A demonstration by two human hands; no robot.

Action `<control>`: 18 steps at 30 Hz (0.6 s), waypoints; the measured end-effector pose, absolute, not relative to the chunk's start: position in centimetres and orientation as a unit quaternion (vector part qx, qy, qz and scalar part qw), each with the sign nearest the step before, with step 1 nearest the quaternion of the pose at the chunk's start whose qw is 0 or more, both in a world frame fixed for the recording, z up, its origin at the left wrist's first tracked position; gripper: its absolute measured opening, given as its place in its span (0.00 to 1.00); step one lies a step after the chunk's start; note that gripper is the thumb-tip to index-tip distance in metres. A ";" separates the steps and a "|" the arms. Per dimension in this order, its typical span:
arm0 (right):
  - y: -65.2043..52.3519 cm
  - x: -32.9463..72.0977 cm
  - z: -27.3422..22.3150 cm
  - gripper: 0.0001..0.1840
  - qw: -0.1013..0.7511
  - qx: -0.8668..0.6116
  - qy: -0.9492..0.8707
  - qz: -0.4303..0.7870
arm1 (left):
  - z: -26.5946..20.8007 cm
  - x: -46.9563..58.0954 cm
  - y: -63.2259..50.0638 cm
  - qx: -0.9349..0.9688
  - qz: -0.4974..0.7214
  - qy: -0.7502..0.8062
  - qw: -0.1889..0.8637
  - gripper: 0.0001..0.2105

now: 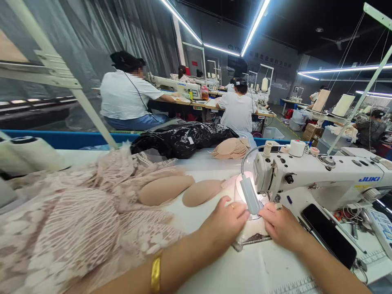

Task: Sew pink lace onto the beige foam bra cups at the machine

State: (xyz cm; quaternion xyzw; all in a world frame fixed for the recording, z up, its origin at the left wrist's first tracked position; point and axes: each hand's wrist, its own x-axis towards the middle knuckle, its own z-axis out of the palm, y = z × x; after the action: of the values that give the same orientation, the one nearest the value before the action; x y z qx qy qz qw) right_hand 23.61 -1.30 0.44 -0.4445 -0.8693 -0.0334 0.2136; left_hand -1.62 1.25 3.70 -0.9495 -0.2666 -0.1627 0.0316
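Note:
A white JUKI sewing machine (318,173) stands on the right of the table, and a grey gooseneck lamp (249,194) lights its needle area. My left hand (229,218) is left of the lamp, fingers curled and pressed together at the edge of a pale fabric piece (252,232). Opposite it, my right hand (281,224) pinches the same fabric close to the presser foot. The lamp head hides the needle and part of my fingertips. Left of my hands lie two beige bra cups (202,192), partly joined to sheer pink lace.
Heaped pink lace (76,224) covers the left of the table. Behind are a black plastic bag (183,139) and stacked beige cups (229,148). A black phone (329,234), scissors and small tools lie at right. People in white shirts sew further back.

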 end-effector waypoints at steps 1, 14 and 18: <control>-1.5 23.7 0.4 0.18 0.217 -0.440 -0.871 -0.032 | 3.4 -1.9 -0.4 -0.952 -0.157 -0.261 0.035 0.07; -2.0 23.9 -0.6 0.18 0.280 -0.380 -0.880 0.048 | 2.7 -15.1 -9.5 -0.845 -0.204 -0.492 0.051 0.21; -5.2 20.7 2.8 0.14 0.249 -0.366 -0.867 0.229 | 6.1 -13.4 -8.7 -0.849 -0.261 -0.460 -0.001 0.14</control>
State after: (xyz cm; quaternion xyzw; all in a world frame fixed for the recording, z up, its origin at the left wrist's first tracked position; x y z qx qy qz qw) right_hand 20.72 -5.17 2.83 -0.3664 -0.8667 0.2290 0.2492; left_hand -13.44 -8.73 6.10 -0.8487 -0.4601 -0.2609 -0.0011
